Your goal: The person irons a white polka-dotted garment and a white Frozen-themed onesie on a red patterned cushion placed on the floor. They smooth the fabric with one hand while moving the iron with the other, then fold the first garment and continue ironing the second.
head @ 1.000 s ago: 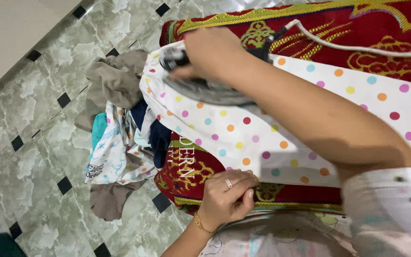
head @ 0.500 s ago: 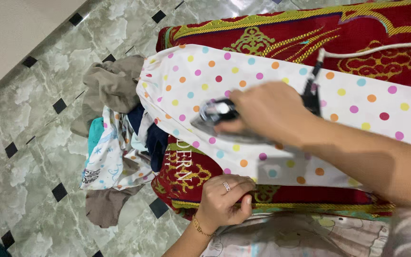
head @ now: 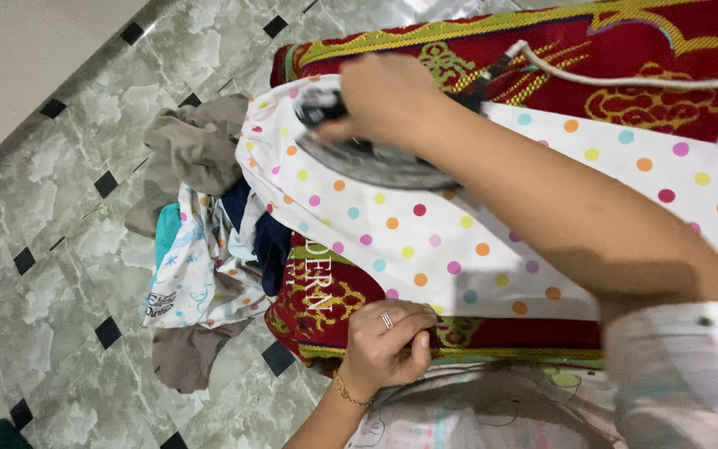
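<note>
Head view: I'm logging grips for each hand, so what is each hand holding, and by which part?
The right hand holds the iron by its top handle. The left hand pinches the near edge of the polka-dot cloth.

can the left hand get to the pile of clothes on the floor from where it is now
Probably yes. The left hand rests on the near edge of the red blanket, and the pile of clothes lies just beside that edge. Nothing stands between them; the right hand holds the iron farther off.
</note>
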